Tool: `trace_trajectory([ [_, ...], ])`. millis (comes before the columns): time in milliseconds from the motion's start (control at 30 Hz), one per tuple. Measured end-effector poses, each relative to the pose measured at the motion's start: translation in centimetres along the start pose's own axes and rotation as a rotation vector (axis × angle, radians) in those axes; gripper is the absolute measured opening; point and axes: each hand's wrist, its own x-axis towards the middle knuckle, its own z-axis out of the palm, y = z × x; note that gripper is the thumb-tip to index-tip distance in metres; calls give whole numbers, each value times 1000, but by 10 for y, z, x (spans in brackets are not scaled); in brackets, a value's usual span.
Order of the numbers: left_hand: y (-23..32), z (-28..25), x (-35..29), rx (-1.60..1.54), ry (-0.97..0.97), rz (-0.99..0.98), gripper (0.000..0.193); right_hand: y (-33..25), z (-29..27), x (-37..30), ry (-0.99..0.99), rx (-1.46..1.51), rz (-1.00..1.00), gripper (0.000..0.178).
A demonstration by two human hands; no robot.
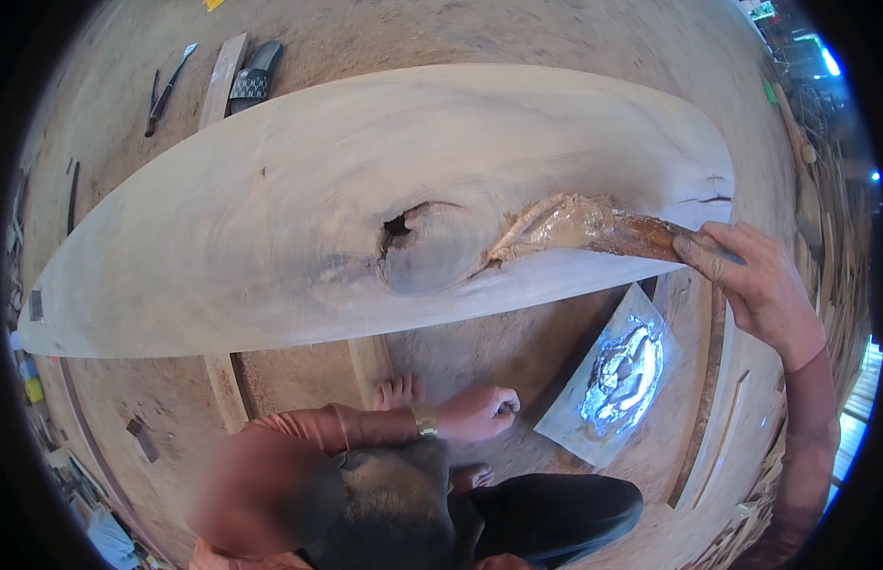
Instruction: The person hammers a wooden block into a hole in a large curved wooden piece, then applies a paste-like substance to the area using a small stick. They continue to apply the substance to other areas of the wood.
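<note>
A long, pale oval wooden slab [299,209] lies across the view, with a round knot [436,256] and a dark hole [397,226] at its middle. My right hand [759,275] grips a flat brown spatula [645,237] smeared with paste. The spatula's far end reaches into glossy brown paste [560,223] that lies in a crack right of the knot. My left hand [474,413], with a gold watch [425,421] at the wrist, is curled closed below the slab, apart from it. Whatever it may hold is hidden.
A pale sheet [565,423] bearing shiny paste lies near right. Wooden battens [370,366] run beneath the slab. Beyond it are a brush-like tool [170,90] and a slipper [256,74]. Wood strips [840,247] are heaped at the right. My bent knee [593,508] is close below.
</note>
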Motion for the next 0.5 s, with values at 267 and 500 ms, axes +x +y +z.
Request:
trace_trajectory([
  [267, 2, 8, -2, 43, 4, 32, 30, -17, -1, -41, -71, 65, 138, 57],
  [500, 0, 11, 3, 39, -14, 55, 29, -102, 18, -69, 165, 627, 557, 54],
])
